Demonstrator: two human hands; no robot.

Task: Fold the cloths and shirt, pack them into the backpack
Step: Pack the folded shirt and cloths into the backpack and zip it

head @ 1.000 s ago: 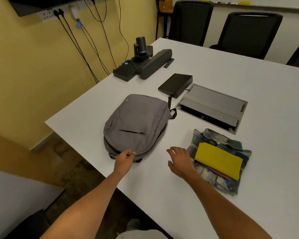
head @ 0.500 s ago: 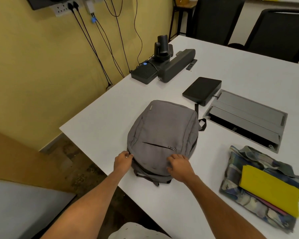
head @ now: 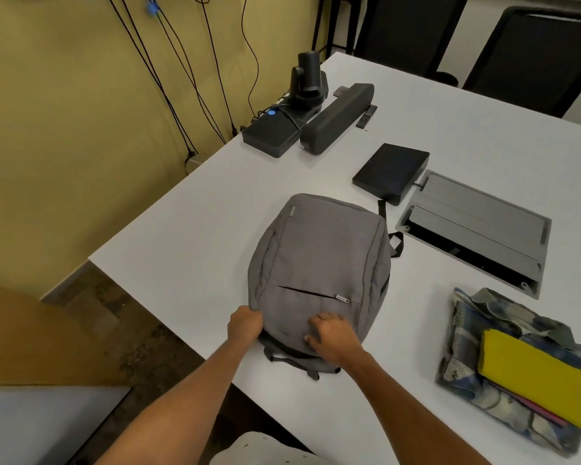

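Both hands now at the near end of the grey backpack [head: 319, 263], where one second ago only the left hand [head: 245, 325] touched its corner and the right hand [head: 332, 333] lay open on the white bench [head: 182, 236], between the bag and the folded pile. Left grip closed now, fingers curled round the edge of the fabric at the bag's near-left corner. Right grip resting on the front panel just below the pocket zipper [head: 342, 298], fingers bent; impossible to tell whether pinching something, maybe a zipper pull, or only pressing the cloth.

Backpack flat on the bench, front side up, pocket zipper closed, main opening not seen open, straps [head: 296, 359] spilling out at the bench edge under the wrists.

Plaid shirt [head: 477, 330] folded, well apart to the right on the same bench, with the yellow cloth [head: 534, 374] folded on top of it and a thin pink cloth edge [head: 530, 406] showing under the yellow one.

Meaning for the task, as a judgement: folding looks finished, opening of the bag just beginning. Probably next: left hand to steady the bag, right hand to find and draw the main zipper. Nothing packed yet.
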